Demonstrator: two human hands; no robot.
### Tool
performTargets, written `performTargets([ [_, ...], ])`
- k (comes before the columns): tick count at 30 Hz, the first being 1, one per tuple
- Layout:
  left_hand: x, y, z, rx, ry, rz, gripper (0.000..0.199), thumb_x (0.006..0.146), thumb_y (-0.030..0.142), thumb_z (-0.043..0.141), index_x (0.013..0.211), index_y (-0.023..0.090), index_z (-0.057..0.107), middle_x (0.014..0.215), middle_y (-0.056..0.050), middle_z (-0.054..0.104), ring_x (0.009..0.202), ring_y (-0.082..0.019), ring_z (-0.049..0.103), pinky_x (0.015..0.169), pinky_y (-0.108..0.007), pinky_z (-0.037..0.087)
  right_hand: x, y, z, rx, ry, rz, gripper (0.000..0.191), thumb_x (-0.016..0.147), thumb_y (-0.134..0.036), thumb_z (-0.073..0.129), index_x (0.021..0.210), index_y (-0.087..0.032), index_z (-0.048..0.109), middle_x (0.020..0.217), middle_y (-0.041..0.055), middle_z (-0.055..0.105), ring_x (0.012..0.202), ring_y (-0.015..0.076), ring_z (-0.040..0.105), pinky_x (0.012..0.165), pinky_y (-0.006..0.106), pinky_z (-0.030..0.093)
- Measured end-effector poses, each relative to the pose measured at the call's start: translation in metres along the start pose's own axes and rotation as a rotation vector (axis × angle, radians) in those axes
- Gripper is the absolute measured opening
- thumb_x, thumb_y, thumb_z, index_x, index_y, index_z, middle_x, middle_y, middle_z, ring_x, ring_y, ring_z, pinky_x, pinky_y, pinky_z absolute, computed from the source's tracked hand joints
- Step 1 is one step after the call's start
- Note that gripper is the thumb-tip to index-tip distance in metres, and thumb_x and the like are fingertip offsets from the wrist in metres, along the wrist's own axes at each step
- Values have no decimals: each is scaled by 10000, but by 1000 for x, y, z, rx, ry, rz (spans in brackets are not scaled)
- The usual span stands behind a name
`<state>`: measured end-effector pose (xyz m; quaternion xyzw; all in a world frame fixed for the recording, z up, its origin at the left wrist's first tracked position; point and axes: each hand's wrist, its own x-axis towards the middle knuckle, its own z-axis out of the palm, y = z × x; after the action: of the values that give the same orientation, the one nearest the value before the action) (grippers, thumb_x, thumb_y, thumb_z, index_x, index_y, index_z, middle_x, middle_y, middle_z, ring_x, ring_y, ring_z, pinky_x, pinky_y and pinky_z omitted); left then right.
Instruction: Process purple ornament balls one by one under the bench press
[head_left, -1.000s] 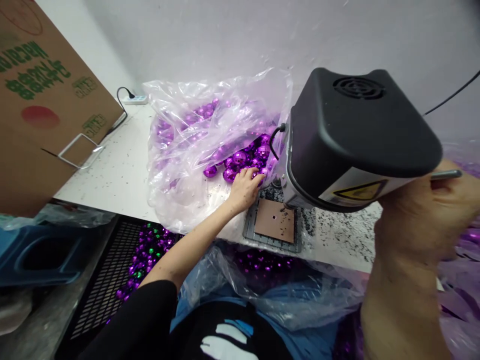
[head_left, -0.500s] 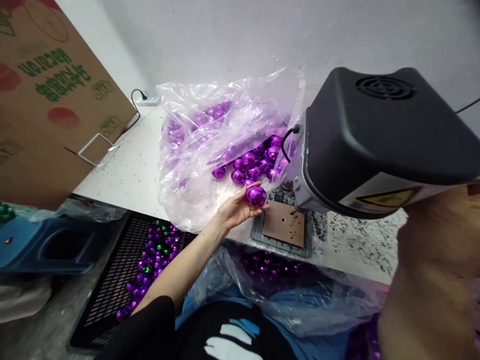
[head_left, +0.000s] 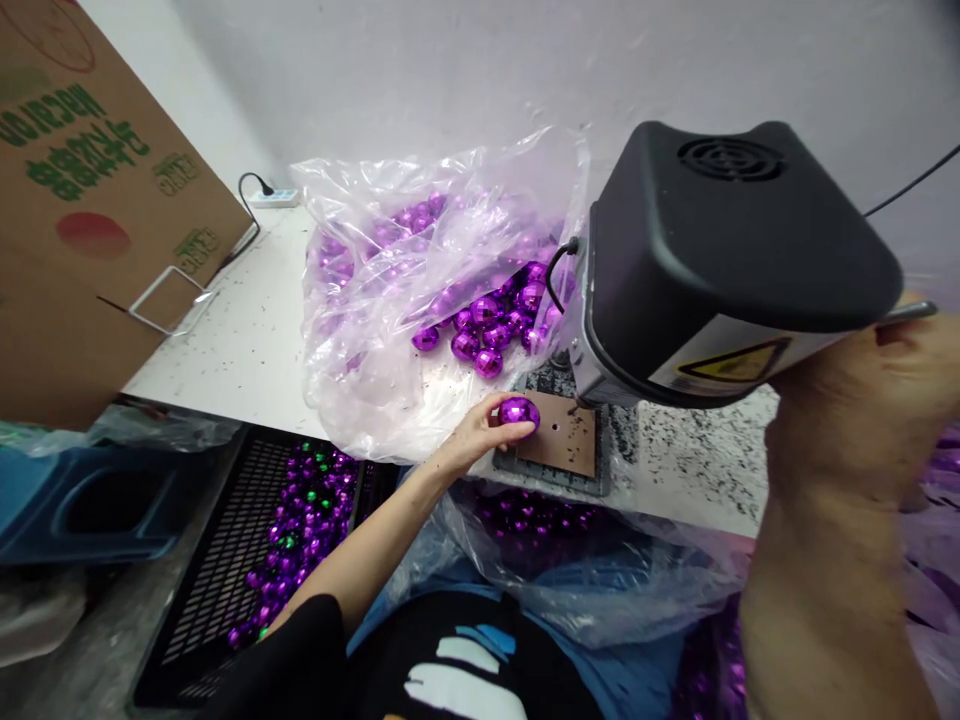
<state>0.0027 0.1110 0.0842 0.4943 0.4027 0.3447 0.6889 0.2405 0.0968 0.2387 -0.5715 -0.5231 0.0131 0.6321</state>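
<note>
I am noting a cardboard box (head_left: 90, 250), a blue stool (head_left: 37, 512) below it, a power strip (head_left: 276, 199) lying near the wall (head_left: 420, 80).

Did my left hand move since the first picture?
Yes. Judged against the brown plate, the left hand has moved down the picture, from the loose purple balls to the plate's left edge, holding one ball.

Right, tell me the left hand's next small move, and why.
Probably ease the left hand a little to the right, bringing the purple ball over the small hole in the brown board. The ball is held near the board's left edge, short of that hole, while the right hand grips a metal bar beside the black machine.
</note>
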Motion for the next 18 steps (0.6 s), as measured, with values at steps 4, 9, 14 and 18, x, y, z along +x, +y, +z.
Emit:
performTargets([
  [4,-4,1,5,54,-30,27,491,748,420,799,1177,209,687,1049,-37,685,891,-152,622,784,-252,480,5,-2,3,42,-28,92,474,861,-388,602,537,-82,440,477,-25,345,497,-12,329,519,163,262],
  [9,-1,-1,6,-410,-179,-186,560,802,502,726,1260,201,613,923,-51,679,678,-120,626,608,-234,470,12,-3,4,59,-94,115,416,875,-349,573,583,-87,435,528,-27,359,507,-13,344,490,155,244],
  [14,2,-8,12,-202,-64,-122,578,699,417,838,1165,184,588,899,-18,670,615,-96,598,564,-220,467,12,-6,3,48,-115,108,460,894,-390,537,581,-91,380,548,-28,331,506,-27,302,464,156,192],
  [18,7,-15,18,262,30,112,507,773,391,778,1202,194,591,1084,-49,684,850,-158,650,766,-283,528,12,-5,2,52,-110,88,480,889,-412,546,593,-93,343,574,-25,300,543,-29,284,489,151,206],
])
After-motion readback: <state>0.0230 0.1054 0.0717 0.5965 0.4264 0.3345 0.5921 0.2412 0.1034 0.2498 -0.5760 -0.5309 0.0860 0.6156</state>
